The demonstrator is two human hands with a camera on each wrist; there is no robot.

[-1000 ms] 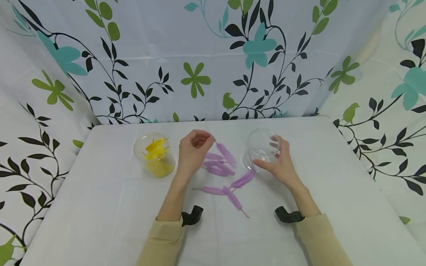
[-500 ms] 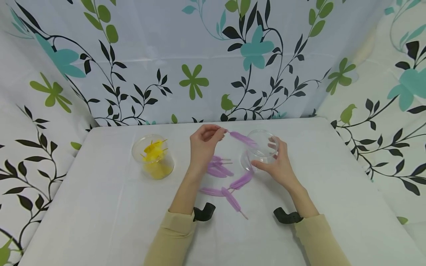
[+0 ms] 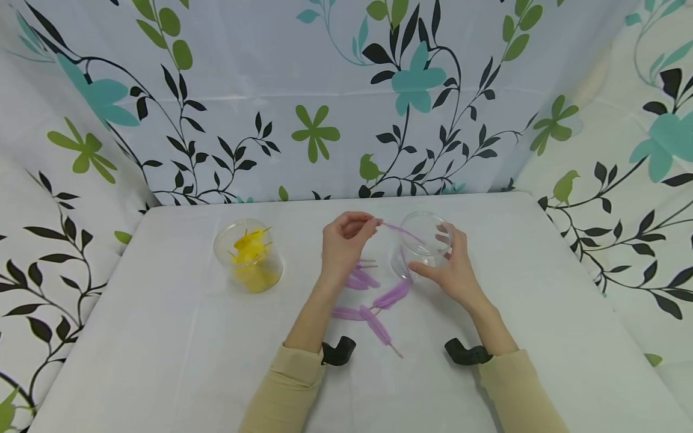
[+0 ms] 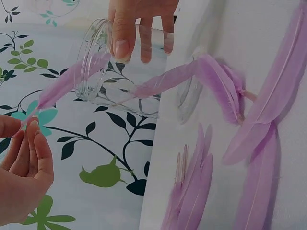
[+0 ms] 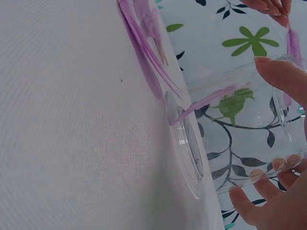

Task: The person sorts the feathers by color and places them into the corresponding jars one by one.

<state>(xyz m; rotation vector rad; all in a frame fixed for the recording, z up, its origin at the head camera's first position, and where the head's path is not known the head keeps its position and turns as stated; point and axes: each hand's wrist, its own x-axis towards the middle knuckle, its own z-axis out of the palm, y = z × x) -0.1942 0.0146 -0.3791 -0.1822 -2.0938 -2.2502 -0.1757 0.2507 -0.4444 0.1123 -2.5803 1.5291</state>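
My left hand (image 3: 346,243) pinches a purple feather (image 3: 405,231) by its quill. The feather's soft end reaches into the mouth of a clear jar (image 4: 129,79). My right hand (image 3: 459,267) grips this jar round its side, thumb towards the left and fingers on the far right. In the left wrist view, the jar's opening faces the pinched feather. A purple strip (image 5: 208,101) shows through the jar wall; whether it is inside or behind, I cannot tell. Several purple feathers (image 3: 376,325) lie on the table between my hands, some partly hidden by my left hand.
Left of my hands stands another clear jar (image 3: 273,273) with yellow feathers (image 3: 251,246) in it, some quills sticking up. A white cloth covers the table (image 3: 162,337). Behind it hangs a leaf-patterned curtain (image 3: 238,72).
My left hand has moved right with the feather, which has swung from above the pile into the jar's mouth. My right hand has stayed on the jar.
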